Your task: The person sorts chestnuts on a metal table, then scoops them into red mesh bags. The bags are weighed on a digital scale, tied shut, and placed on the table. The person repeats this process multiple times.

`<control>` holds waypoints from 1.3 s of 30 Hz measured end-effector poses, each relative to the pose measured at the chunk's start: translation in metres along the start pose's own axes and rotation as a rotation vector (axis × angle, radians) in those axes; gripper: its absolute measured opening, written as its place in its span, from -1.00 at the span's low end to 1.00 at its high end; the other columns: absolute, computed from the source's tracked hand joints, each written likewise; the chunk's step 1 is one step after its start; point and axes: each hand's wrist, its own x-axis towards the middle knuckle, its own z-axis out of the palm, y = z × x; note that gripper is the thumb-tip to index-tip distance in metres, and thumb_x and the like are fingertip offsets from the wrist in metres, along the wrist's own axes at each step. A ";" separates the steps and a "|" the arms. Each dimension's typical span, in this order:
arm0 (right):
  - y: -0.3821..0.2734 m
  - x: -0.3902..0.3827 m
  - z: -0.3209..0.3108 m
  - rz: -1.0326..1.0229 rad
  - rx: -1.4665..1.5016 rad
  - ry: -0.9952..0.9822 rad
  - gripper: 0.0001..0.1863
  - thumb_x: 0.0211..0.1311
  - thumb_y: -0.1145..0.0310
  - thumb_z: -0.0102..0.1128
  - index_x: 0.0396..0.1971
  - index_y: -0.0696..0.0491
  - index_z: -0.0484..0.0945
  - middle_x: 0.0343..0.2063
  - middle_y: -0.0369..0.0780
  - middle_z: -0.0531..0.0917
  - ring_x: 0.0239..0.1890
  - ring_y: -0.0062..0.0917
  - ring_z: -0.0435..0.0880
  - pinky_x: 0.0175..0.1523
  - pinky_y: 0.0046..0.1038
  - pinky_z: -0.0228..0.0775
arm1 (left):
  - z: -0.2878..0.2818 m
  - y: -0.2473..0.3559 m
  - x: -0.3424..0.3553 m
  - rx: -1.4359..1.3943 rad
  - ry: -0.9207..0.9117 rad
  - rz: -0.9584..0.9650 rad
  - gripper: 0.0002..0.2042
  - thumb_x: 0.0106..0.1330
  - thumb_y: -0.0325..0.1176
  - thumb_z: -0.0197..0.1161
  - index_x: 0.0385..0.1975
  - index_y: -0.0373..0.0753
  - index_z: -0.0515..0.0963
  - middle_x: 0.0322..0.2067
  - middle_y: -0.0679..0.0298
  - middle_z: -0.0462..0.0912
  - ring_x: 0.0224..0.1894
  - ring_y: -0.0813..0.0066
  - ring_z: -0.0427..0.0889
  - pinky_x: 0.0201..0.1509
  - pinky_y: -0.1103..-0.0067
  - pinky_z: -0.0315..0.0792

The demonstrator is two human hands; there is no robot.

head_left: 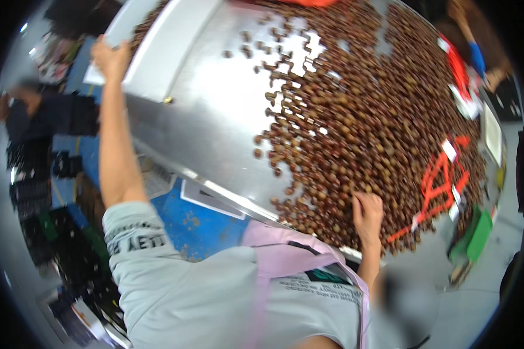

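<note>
Small round brown-red fruits (343,139) lie in a wide heap on a metal table (198,139). At the near edge of the heap is my right hand (368,216), with its fingers curled in. Whether a fruit is inside them is hidden. My left arm reaches far out to the left, where my left hand (110,60) grips the end of a long white tray (172,46). More of the same fruits (148,26) show along the tray's far side.
Orange-red net bags (439,180) with white tags lie on the heap's right side. Beyond them are a white tray (491,134) and a green container (477,232). One person (46,113) is at the left, and another person's hand (495,78) is at the far right.
</note>
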 end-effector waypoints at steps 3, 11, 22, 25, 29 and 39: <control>0.000 0.002 0.005 0.008 0.007 0.031 -0.92 0.02 0.50 0.24 -0.42 0.10 0.60 -0.49 -0.20 0.59 -0.36 -0.34 0.54 -0.14 -0.36 0.31 | -0.018 0.077 -0.061 -0.379 -0.023 0.228 -0.53 0.14 -0.27 0.27 0.04 -0.29 0.40 0.00 0.04 0.47 0.07 0.07 0.40 0.20 0.32 0.20; 0.010 -0.018 -0.006 0.020 0.046 0.053 -0.90 0.04 0.50 0.23 -0.39 0.08 0.61 -0.53 -0.25 0.55 -0.39 -0.43 0.53 -0.13 -0.39 0.31 | -0.053 0.318 -0.317 -0.818 -0.692 0.430 -0.57 0.29 -0.18 0.10 0.11 -0.22 0.36 0.17 0.00 0.29 0.28 0.07 0.17 0.34 0.26 0.04; 0.060 -0.051 -0.042 0.103 0.038 0.126 -0.90 0.02 0.52 0.25 -0.40 0.10 0.62 -0.52 -0.24 0.60 -0.39 -0.43 0.56 -0.14 -0.40 0.31 | -0.112 0.439 -0.404 -0.631 -0.912 0.870 -0.42 0.42 -0.03 -0.30 0.36 -0.17 -0.09 0.39 0.15 -0.20 0.43 0.27 -0.34 0.43 0.22 -0.44; 0.080 -0.052 -0.058 0.098 0.003 0.170 -0.89 0.02 0.51 0.24 -0.39 0.11 0.62 -0.52 -0.24 0.60 -0.39 -0.41 0.55 -0.13 -0.39 0.30 | -0.136 0.453 -0.422 -0.787 -0.949 0.879 -0.42 0.38 -0.08 -0.12 0.34 -0.18 0.01 0.37 0.14 -0.08 0.42 0.25 -0.19 0.42 0.16 -0.35; 0.111 -0.048 -0.079 0.132 -0.009 0.181 -0.88 0.07 0.48 0.21 -0.36 0.11 0.61 -0.49 -0.23 0.60 -0.38 -0.40 0.54 -0.14 -0.40 0.30 | -0.152 0.462 -0.430 -0.865 -0.938 0.901 -0.42 0.32 -0.11 0.01 0.30 -0.19 0.12 0.35 0.13 -0.02 0.41 0.24 -0.12 0.41 0.15 -0.28; 0.129 0.085 -0.042 0.042 -0.134 0.056 -0.71 -0.03 0.25 0.33 -0.28 0.03 0.61 -0.34 -0.25 0.60 -0.29 -0.36 0.62 -0.23 -0.35 0.46 | -0.163 0.460 -0.442 -0.867 -0.925 0.910 -0.54 0.25 -0.16 0.12 0.14 -0.14 0.36 0.25 0.15 0.18 0.37 0.22 -0.01 0.38 0.04 -0.24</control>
